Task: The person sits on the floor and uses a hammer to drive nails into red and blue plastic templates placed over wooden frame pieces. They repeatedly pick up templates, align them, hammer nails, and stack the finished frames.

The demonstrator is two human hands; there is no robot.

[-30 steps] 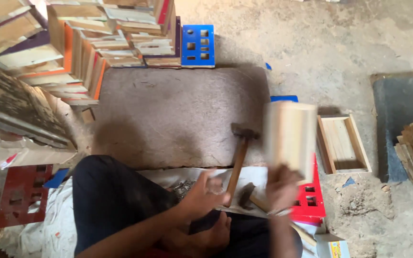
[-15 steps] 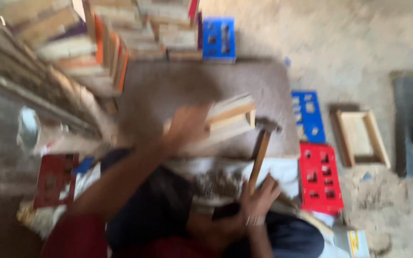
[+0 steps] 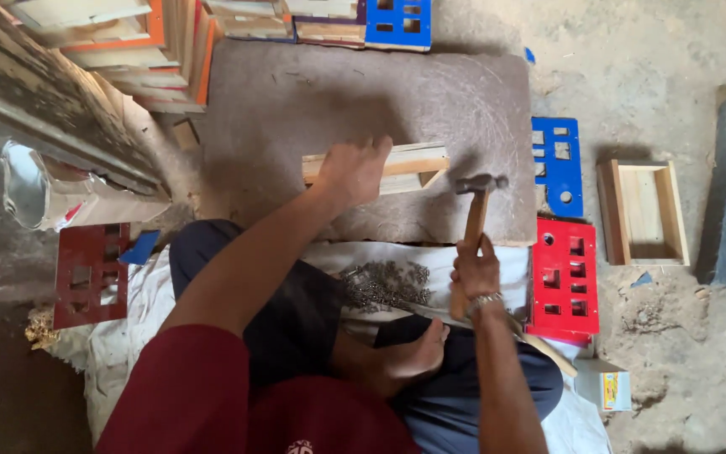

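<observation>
Seated on the floor: left hand (image 3: 355,171) spread flat on wooden box frame (image 3: 384,166), pinning it to stone slab (image 3: 296,109) as firm backing; right hand (image 3: 474,271) clenched around hammer (image 3: 474,220), head poised beside frame; nails (image 3: 388,284) heaped within reach on cloth

Wooden frame (image 3: 397,166) now laid down (flat)

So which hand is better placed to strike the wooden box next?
Right. The right hand grips the hammer beside the wooden box, while the left hand lies on it.
</observation>
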